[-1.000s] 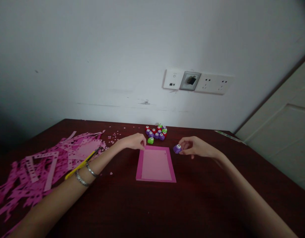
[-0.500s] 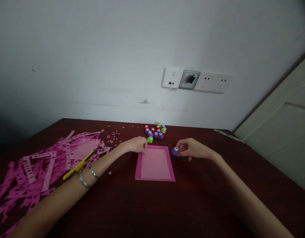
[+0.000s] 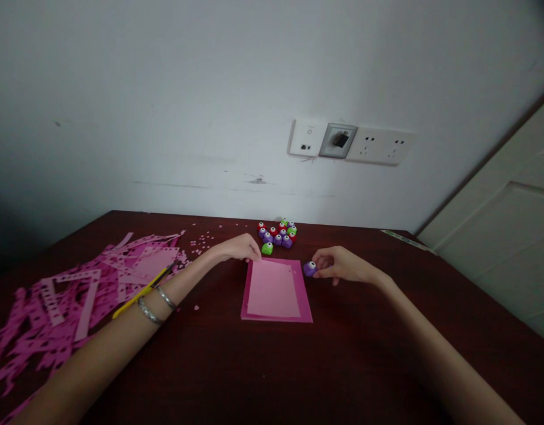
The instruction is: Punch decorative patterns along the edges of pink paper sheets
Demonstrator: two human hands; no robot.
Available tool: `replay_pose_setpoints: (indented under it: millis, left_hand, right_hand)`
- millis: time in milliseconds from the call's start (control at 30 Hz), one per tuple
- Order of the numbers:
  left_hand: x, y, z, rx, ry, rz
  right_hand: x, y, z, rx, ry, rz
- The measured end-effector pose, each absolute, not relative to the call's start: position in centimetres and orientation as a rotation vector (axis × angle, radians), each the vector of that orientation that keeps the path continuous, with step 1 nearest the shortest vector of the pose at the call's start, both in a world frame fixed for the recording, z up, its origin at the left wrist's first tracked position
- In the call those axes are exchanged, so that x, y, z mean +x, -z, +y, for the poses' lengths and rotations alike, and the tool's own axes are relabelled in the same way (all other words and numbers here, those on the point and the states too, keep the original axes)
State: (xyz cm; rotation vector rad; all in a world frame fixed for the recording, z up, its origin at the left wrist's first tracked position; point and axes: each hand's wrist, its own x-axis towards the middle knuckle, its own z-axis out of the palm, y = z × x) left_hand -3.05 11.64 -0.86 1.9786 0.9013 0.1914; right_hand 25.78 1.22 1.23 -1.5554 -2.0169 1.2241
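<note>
My left hand [image 3: 242, 248] pinches the top left corner of a light pink sheet of paper [image 3: 273, 290]. Beneath that sheet lies a larger, darker pink sheet [image 3: 304, 304], showing as a border mostly along the right. Small marks, perhaps a punched hole and a chip, show near the light sheet's upper right corner. Closed around a small purple craft punch [image 3: 310, 268] with a white top, my right hand [image 3: 336, 264] is just right of the sheets. Behind the sheets stand several similar punches in purple, red and green, with a green craft punch [image 3: 267, 248] the closest.
On the left spreads a heap of punched pink paper strips [image 3: 88, 295], with a yellow utility knife [image 3: 143, 292] partly under my left forearm. Tiny pink chips [image 3: 202, 241] are scattered behind. A ruler-like strip [image 3: 407, 241] lies at the back right, below wall sockets [image 3: 380, 146].
The light pink sheet has shifted up and slightly left over the darker one, with my left hand on its corner. My right hand has moved slightly left with the purple craft punch.
</note>
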Motion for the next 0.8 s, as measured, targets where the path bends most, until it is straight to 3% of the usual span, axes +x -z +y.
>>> replay_pose_setpoints:
  millis: [800]
  left_hand:
    - [-3.1, 1.6, 11.9, 1.609, -0.103, 0.889]
  right_hand:
    - [24.5, -0.4, 1.2, -1.534, -1.216, -2.018]
